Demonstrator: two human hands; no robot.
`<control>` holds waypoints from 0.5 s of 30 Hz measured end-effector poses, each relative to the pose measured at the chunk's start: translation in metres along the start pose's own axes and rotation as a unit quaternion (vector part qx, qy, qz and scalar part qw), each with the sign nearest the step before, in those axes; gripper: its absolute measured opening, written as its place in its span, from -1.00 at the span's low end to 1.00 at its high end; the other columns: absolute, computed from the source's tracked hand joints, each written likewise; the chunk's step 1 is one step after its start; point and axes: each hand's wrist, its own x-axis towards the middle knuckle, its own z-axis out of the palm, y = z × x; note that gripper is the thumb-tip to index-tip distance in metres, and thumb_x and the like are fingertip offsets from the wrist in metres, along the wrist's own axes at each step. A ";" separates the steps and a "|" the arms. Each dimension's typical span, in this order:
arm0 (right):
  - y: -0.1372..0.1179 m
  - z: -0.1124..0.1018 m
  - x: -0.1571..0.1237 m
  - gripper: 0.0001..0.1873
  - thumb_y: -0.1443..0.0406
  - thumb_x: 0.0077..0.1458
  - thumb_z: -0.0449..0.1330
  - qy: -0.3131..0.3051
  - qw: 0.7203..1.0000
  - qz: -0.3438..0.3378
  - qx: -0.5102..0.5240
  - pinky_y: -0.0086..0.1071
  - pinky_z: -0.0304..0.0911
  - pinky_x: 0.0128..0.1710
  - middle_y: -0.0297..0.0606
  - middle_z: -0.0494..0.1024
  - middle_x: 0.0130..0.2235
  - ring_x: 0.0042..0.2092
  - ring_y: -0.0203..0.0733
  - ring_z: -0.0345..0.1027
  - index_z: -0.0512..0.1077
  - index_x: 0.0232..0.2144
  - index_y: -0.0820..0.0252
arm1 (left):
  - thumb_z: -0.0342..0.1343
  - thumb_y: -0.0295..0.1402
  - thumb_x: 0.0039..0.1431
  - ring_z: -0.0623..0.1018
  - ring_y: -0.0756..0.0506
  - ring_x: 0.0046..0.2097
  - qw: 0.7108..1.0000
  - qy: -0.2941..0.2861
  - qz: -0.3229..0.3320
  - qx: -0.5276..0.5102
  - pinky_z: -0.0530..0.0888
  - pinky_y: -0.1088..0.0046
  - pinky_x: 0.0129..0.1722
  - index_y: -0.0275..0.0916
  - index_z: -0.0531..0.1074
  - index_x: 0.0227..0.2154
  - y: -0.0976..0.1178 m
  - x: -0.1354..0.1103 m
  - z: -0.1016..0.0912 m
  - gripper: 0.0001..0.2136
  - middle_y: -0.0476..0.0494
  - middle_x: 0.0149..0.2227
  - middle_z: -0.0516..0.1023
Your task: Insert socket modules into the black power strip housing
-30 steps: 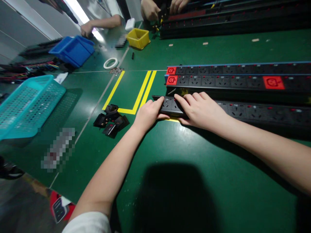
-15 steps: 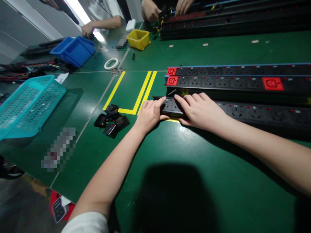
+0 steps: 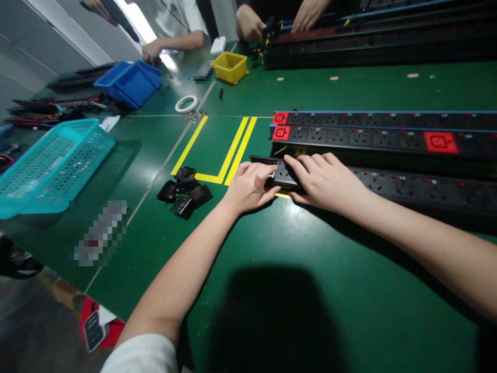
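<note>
A long black power strip (image 3: pixel 404 185) with a row of sockets lies on the green table, its left end between my hands. My left hand (image 3: pixel 252 184) is wrapped round that end, thumb low on the near side and forefinger bent over the top. Farther along the same strip, my right hand (image 3: pixel 328 178) grips it with fingers over the sockets and thumb on the near side. Behind it lie two more power strips with red end sockets (image 3: pixel 281 133). Left of my left hand is a small pile of loose black socket modules (image 3: pixel 185 192).
A turquoise basket (image 3: pixel 58 166) stands at the left, a blue bin (image 3: pixel 130 83) and yellow bin (image 3: pixel 231 68) farther back. A roll of tape (image 3: pixel 186 103) lies near yellow floor-style marking lines (image 3: pixel 233 150). Across the table, other people's hands (image 3: pixel 310 14) work on black strips.
My left forefinger has lifted and bent at the strip's end, and the hand has shifted slightly. My right hand keeps its place on the strip. The whole view has moved a little.
</note>
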 end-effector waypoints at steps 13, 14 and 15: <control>0.000 -0.001 0.001 -0.20 0.07 0.38 0.09 -0.010 1.000 -0.001 0.001 -0.14 0.01 -0.10 0.21 0.55 0.08 -0.04 0.18 0.42 0.11 0.44 0.52 | -0.23 0.09 0.39 0.46 -0.68 0.28 0.709 -0.239 -0.645 0.155 0.40 -0.32 0.10 -0.48 0.36 0.28 -0.108 -0.027 -0.087 -0.26 -0.82 0.28 0.40; 0.000 -0.002 0.001 -0.20 0.07 0.38 0.09 -0.010 1.000 -0.001 -0.001 -0.14 0.01 -0.11 0.21 0.55 0.09 -0.04 0.18 0.42 0.11 0.44 0.52 | -0.25 0.15 0.37 0.47 -0.68 0.26 0.706 -0.258 -0.642 0.153 0.42 -0.29 0.07 -0.52 0.38 0.24 -0.123 -0.039 -0.089 -0.20 -0.85 0.25 0.43; 0.000 -0.002 0.001 -0.21 0.08 0.38 0.08 -0.009 1.000 -0.001 -0.003 -0.14 0.01 -0.11 0.21 0.55 0.10 -0.04 0.18 0.42 0.11 0.44 0.51 | -0.28 0.24 0.33 0.53 -0.65 0.20 0.712 -0.276 -0.629 0.146 0.45 -0.27 0.02 -0.51 0.45 0.15 -0.136 -0.051 -0.089 -0.15 -0.83 0.13 0.53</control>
